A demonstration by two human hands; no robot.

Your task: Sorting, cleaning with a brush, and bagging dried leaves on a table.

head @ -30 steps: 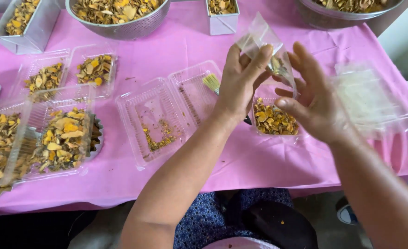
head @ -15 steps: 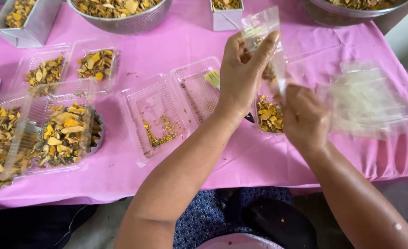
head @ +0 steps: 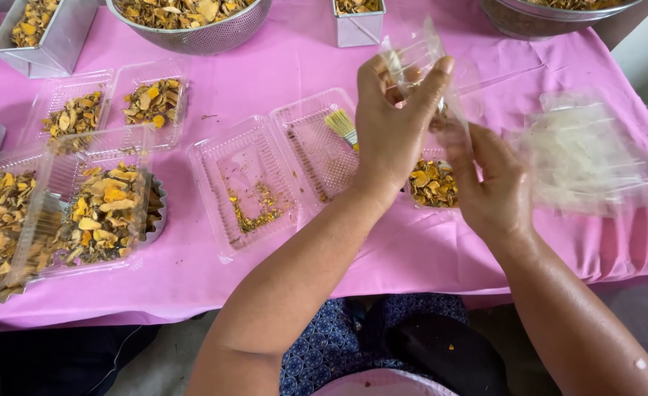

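My left hand [head: 394,125] and my right hand [head: 489,187] both grip a small clear plastic bag [head: 418,53], held up above the pink tablecloth [head: 412,257]. The left hand pinches the bag's upper part; the right hand holds its lower edge from the right. Under the hands lies a clear tray of dried yellow-orange slices [head: 432,183]. An open clear clamshell box [head: 276,172] with yellow crumbs and a small brush [head: 341,126] sits just left of my hands.
A stack of clear bags [head: 584,158] lies at the right. Filled clamshell boxes [head: 104,209] stand at the left, two more [head: 115,106] behind them. A metal colander [head: 192,33], a metal bowl [head: 551,18] and metal tins [head: 45,33] of slices line the far edge.
My right hand has dropped from beside the bag's top to its lower edge. The left hand keeps hold of the bag, which has shifted slightly toward the right.
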